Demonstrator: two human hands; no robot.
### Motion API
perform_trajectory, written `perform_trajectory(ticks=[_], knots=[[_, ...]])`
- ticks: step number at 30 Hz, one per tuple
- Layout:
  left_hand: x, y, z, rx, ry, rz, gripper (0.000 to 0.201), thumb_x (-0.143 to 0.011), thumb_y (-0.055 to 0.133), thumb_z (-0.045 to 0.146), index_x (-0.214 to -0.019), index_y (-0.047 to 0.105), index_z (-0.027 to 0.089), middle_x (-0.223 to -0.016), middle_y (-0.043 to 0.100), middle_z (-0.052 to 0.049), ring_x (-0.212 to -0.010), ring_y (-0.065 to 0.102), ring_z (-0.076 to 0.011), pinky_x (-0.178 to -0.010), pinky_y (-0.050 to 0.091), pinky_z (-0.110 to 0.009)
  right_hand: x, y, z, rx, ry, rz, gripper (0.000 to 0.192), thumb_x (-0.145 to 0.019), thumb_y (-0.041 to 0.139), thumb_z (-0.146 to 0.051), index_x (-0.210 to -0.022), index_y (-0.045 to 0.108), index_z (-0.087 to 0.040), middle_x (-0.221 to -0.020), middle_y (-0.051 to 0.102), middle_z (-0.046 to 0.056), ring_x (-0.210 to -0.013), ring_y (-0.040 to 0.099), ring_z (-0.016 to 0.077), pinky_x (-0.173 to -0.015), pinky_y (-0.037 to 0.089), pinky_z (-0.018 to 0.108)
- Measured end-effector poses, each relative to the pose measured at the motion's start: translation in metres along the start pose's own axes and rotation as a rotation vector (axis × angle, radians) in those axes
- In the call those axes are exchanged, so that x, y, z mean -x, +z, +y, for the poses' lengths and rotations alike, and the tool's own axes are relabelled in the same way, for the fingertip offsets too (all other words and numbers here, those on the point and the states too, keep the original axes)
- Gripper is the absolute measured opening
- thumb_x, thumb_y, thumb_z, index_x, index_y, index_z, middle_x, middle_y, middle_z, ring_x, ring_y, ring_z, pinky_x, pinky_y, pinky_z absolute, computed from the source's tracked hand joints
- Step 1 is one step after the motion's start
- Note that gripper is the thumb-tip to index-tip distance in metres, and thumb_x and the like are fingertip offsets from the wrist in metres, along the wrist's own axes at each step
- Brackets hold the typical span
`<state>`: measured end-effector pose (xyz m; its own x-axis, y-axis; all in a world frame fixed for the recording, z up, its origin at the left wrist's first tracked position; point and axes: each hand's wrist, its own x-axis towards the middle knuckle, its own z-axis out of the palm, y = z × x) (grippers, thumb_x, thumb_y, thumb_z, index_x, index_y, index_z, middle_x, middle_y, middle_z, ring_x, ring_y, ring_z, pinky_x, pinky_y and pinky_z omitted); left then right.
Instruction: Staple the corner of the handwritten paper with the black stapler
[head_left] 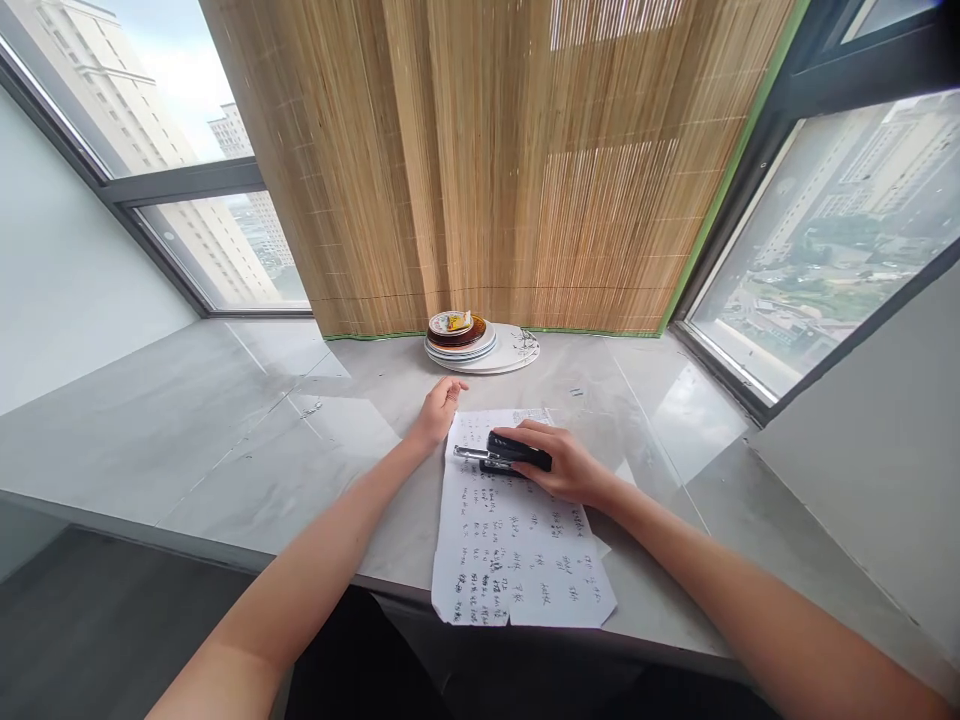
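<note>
Stapler [510, 453]: black, centre of frame, long axis left-right, over the sheets' [517, 540] top-left corner.
Right hand [566, 465]: fingers curled over the stapler.
Left hand [437, 410]: fingers together, seemingly pinning the sheets' left edge.

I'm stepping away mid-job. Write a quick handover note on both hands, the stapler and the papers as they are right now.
Left hand: open, fingertips resting at the top left corner of the sheets of paper, pinning them to the grey counter.
Right hand: closed over the black stapler, which lies across the upper left part of the sheets, its metal nose pointing left.
Papers: handwritten, lower edge overhanging the counter's near edge.
Done: the stapler is placed at the corner. Whether a staple is in cannot be seen.
Left: probably pressing and checking.
A stack of plates sits behind, by the bamboo blind.
</note>
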<state>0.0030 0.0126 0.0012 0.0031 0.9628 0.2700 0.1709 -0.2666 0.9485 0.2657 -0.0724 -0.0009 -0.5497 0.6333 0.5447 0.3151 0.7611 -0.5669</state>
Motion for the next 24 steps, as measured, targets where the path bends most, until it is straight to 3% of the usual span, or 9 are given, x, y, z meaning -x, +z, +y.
perform_trajectory(ticks=[3, 6, 10, 13, 16, 19, 24], knots=[[-0.001, -0.005, 0.003, -0.009, 0.121, -0.114, 0.039, -0.104, 0.065, 0.057, -0.108, 0.079, 0.021, -0.081, 0.056, -0.002, -0.053, 0.040, -0.0119, -0.052, 0.039, -0.028, 0.000, -0.008, 0.008, 0.003, 0.031, 0.149, 0.050, -0.104, 0.069, -0.026, -0.152, 0.065, -0.035, -0.111, 0.075, 0.007, -0.095, 0.073, 0.0256, -0.085, 0.063, 0.042], [-0.002, -0.009, 0.007, -0.057, 0.228, -0.087, 0.036, -0.103, 0.065, 0.051, -0.113, 0.081, 0.021, -0.093, 0.063, -0.005, -0.056, 0.045, -0.0113, -0.056, 0.043, -0.029, 0.000, -0.019, 0.020, 0.039, 0.079, 0.239, 0.045, -0.104, 0.069, -0.029, -0.148, 0.069, -0.034, -0.108, 0.074, 0.007, -0.093, 0.072, 0.0256, -0.083, 0.062, 0.043], [0.002, -0.008, 0.009, -0.055, 0.219, -0.074, 0.040, -0.104, 0.065, 0.053, -0.124, 0.079, 0.021, -0.091, 0.070, -0.005, -0.057, 0.049, -0.0123, -0.061, 0.047, -0.029, -0.001, -0.025, 0.036, 0.073, 0.147, 0.264, 0.043, -0.100, 0.072, -0.029, -0.143, 0.072, -0.033, -0.110, 0.077, 0.006, -0.097, 0.073, 0.0251, -0.090, 0.062, 0.044], [0.008, -0.003, 0.013, -0.094, 0.226, -0.075, 0.039, -0.104, 0.066, 0.055, -0.119, 0.079, 0.022, -0.090, 0.075, -0.006, -0.061, 0.055, -0.0152, -0.065, 0.049, -0.030, -0.002, -0.024, 0.040, 0.092, 0.140, 0.274, 0.045, -0.099, 0.072, -0.027, -0.143, 0.071, -0.032, -0.109, 0.077, 0.005, -0.098, 0.072, 0.0242, -0.091, 0.061, 0.042], [0.015, 0.005, 0.021, -0.201, 0.318, -0.118, 0.033, -0.105, 0.065, 0.052, -0.107, 0.081, 0.024, -0.102, 0.081, -0.009, -0.088, 0.070, -0.0244, -0.085, 0.055, -0.035, -0.004, -0.020, 0.038, 0.120, 0.087, 0.264, 0.046, -0.103, 0.067, -0.025, -0.148, 0.068, -0.033, -0.111, 0.074, 0.006, -0.097, 0.071, 0.0237, -0.087, 0.061, 0.040], [0.019, 0.011, 0.027, -0.281, 0.369, -0.209, 0.027, -0.106, 0.064, 0.045, -0.104, 0.082, 0.026, -0.121, 0.083, -0.010, -0.117, 0.071, -0.0315, -0.111, 0.049, -0.043, -0.004, -0.019, 0.034, 0.125, 0.049, 0.255, 0.046, -0.105, 0.065, -0.025, -0.151, 0.066, -0.033, -0.111, 0.073, 0.007, -0.096, 0.071, 0.0237, -0.085, 0.061, 0.039], [0.018, 0.015, 0.027, -0.361, 0.303, -0.302, 0.017, -0.105, 0.067, 0.035, -0.104, 0.082, 0.027, -0.126, 0.083, -0.008, -0.124, 0.069, -0.0328, -0.121, 0.042, -0.048, -0.004, -0.019, 0.032, 0.121, 0.042, 0.228, 0.045, -0.105, 0.065, -0.025, -0.150, 0.065, -0.033, -0.112, 0.073, 0.007, -0.098, 0.071, 0.0241, -0.087, 0.062, 0.040]])
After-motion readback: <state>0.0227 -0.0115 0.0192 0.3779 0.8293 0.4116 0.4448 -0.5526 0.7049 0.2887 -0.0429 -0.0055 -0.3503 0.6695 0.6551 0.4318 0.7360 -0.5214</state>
